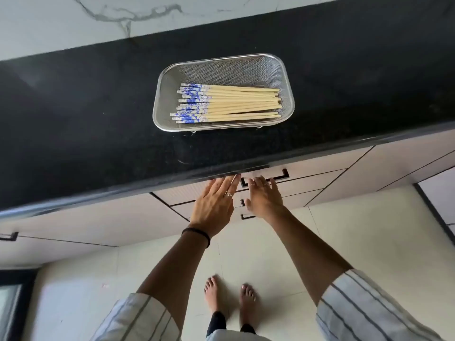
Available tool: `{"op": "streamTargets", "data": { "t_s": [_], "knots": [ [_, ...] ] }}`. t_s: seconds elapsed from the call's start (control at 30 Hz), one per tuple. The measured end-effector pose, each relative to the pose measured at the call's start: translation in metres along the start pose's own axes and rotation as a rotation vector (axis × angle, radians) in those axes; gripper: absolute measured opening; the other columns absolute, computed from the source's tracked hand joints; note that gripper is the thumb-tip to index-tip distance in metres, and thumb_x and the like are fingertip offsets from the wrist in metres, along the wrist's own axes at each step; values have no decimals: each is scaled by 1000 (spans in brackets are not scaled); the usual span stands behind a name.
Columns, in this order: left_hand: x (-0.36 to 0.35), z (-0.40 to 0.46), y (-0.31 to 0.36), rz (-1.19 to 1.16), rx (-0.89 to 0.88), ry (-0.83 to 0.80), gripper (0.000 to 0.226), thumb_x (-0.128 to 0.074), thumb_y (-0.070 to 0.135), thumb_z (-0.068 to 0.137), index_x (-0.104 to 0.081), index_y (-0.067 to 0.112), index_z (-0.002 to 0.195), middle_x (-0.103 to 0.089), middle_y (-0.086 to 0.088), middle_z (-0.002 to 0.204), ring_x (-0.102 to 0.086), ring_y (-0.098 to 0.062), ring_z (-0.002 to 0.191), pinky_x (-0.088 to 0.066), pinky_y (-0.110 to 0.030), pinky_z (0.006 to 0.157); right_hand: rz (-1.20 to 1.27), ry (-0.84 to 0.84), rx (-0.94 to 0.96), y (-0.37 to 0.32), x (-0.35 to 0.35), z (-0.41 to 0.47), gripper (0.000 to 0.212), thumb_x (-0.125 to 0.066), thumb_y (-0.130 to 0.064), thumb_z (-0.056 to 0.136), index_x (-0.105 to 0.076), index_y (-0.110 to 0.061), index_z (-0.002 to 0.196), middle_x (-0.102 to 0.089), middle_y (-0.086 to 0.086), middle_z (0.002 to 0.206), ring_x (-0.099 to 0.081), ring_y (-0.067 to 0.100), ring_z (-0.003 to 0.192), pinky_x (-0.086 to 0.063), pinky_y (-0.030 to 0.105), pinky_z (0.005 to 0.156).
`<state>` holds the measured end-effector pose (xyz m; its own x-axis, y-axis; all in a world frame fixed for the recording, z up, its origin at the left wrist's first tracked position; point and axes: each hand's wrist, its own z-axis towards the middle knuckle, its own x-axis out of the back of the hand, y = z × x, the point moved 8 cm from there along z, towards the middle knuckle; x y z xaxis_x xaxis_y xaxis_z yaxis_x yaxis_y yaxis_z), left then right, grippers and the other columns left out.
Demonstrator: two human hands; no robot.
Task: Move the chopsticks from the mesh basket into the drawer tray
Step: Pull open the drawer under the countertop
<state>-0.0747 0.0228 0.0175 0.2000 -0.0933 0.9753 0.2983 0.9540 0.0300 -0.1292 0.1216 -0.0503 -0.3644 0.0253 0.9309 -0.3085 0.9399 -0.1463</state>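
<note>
Both hands reach for the top drawer; chopsticks wait in the basket.

The chopsticks [227,103] lie bundled in the mesh basket [288,77] on the counter [86,119], at 12 o'clock from the hands. Left hand [214,207] and right hand [263,198] have fingers spread, grasping nothing, near the drawer handle [283,175]. The drawer is closed, its tray hidden. The basket sits near the counter's front edge, so a jolt could tip it; the floor behind is open.
</note>
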Motion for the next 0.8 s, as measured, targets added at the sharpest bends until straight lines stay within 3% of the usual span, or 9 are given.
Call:
{"op": "streamTargets", "data": {
  "t_s": [0.2,0.37,0.47,0.7,0.8],
  "knots": [
    [4,0,-5,-18,-131,-29,68,-72,12,79,-48,9,143,-59,-9,136,-61,-24,119,-44,-35,104,37,-44,-56,7,-4,13,63,-54,-28,89,-29,-13,144,-36,8,149,-27,25,140,-22,44,116],
    [4,-8,-13,-21,-209,-95,70,-65,8,85,-38,10,149,-40,-10,152,-49,-26,134,-32,-38,112,39,-21,-75,5,-1,3,66,-59,-28,85,-33,-9,143,-40,10,146,-31,27,138,-28,40,114],
    [11,-14,-13,8,-252,-77,73,-69,2,80,-42,9,147,-40,-11,152,-47,-26,135,-27,-40,113,44,9,-56,4,-4,-11,62,-57,-22,85,-35,-8,141,-44,10,143,-34,27,136,-30,40,113],
    [18,-31,-20,-31,-162,-86,84,-67,-10,78,-30,11,151,-28,-9,157,-31,-22,141,-26,-40,113,49,8,-60,3,-8,-29,56,-54,-20,86,-37,-9,138,-47,8,139,-36,26,133,-32,41,109],
    [20,-37,-24,-32,-141,-78,80,-68,-9,79,-34,8,150,-34,-11,155,-36,-24,140,-28,-40,111,40,-9,-72,2,-8,-32,57,-55,-21,86,-38,-8,138,-48,9,139,-37,27,133,-32,41,110]
  ]
}}
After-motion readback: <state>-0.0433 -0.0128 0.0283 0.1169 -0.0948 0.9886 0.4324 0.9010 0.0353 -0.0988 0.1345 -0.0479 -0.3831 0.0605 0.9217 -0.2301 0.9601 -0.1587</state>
